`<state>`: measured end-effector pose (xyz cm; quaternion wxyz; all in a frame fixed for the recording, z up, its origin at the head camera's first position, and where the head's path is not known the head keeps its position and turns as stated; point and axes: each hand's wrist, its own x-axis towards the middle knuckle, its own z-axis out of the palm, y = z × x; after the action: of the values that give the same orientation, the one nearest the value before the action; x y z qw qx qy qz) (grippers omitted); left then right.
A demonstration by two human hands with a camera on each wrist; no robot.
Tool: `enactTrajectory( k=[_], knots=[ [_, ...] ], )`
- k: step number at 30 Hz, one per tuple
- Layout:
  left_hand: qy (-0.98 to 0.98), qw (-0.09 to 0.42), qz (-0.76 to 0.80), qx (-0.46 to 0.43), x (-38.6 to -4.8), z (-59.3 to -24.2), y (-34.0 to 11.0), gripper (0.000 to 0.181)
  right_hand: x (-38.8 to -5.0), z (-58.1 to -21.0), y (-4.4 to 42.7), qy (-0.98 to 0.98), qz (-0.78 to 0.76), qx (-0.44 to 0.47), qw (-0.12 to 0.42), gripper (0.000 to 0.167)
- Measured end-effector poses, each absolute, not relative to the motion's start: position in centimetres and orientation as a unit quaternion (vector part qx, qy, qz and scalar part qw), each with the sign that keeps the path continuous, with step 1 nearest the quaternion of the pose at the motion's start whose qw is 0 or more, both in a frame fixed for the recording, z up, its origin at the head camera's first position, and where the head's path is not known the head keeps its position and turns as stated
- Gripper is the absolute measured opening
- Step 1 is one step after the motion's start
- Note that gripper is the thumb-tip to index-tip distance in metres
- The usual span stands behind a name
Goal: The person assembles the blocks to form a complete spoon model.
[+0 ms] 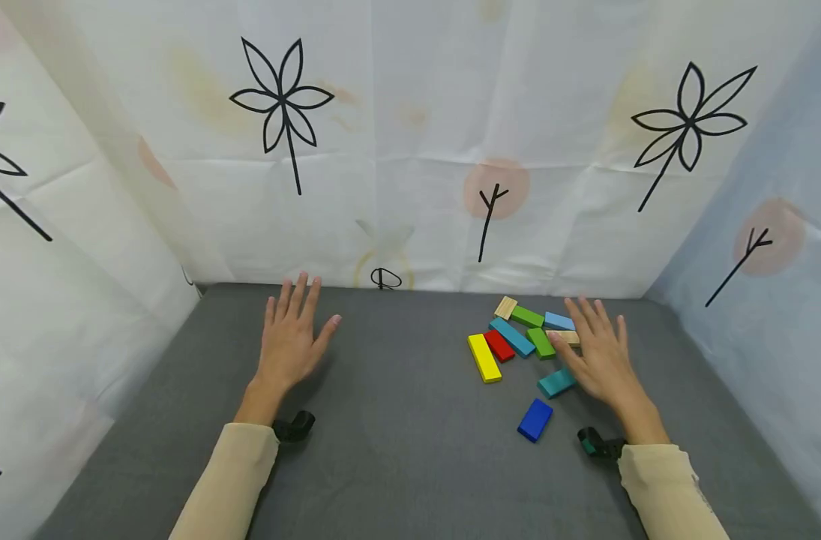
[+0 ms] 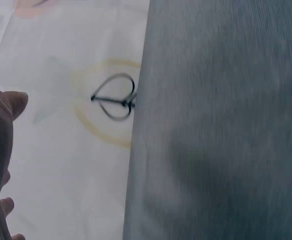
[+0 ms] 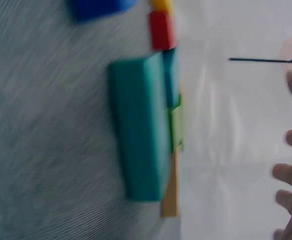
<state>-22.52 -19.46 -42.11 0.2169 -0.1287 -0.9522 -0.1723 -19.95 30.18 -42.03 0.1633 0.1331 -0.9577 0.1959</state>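
Note:
The left hand [image 1: 290, 341] is held with straight, spread fingers at the left of the grey table, holding nothing; its thumb [image 2: 16, 103] shows at the left edge of the left wrist view. Over the right part of the blocks, the right hand [image 1: 599, 356] has its fingers extended and grips nothing. Beside its thumb are a natural wood block [image 1: 568, 337], a light blue block [image 1: 558, 322] and a teal block [image 1: 556, 382], which looms large in the right wrist view [image 3: 138, 130]. Nearer the front lies a dark blue block [image 1: 534, 420].
Left of the right hand lie a yellow block [image 1: 484, 358], a red block [image 1: 498, 346], a long blue block [image 1: 511, 337], green blocks [image 1: 540, 343] and another wood block [image 1: 505, 307]. White patterned cloth [image 1: 417, 150] stands behind and beside the grey table [image 1: 397, 420].

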Motion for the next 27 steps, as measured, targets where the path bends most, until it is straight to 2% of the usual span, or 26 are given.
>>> enactTrajectory(
  k=[4,7,16,20,27],
  knots=[
    [-0.941,0.197,-0.223,-0.16,-22.1,-42.2,-17.3,0.08,-19.4,-41.2,29.5,-0.948,0.256,0.137,0.13,0.067],
    [-0.931,0.163,-0.268,-0.186,-22.0,-42.4,-15.0,0.084,-18.9,-40.8,28.9,-0.938,0.303,0.135,0.102,0.063],
    [-0.903,0.009,-0.374,-0.212,-21.9,-44.0,-7.5,0.094,-16.5,-43.1,28.4,-0.91,0.375,0.163,0.068,0.046],
    [-0.892,-0.039,-0.399,-0.208,-22.1,-44.7,-4.7,0.098,-15.5,-44.1,28.8,-0.902,0.392,0.175,0.048,0.043],
    [-0.901,-0.059,-0.377,-0.206,-22.6,-46.0,-0.7,0.103,-14.6,-44.8,29.4,-0.886,0.412,0.211,-0.002,0.053]
  ],
)
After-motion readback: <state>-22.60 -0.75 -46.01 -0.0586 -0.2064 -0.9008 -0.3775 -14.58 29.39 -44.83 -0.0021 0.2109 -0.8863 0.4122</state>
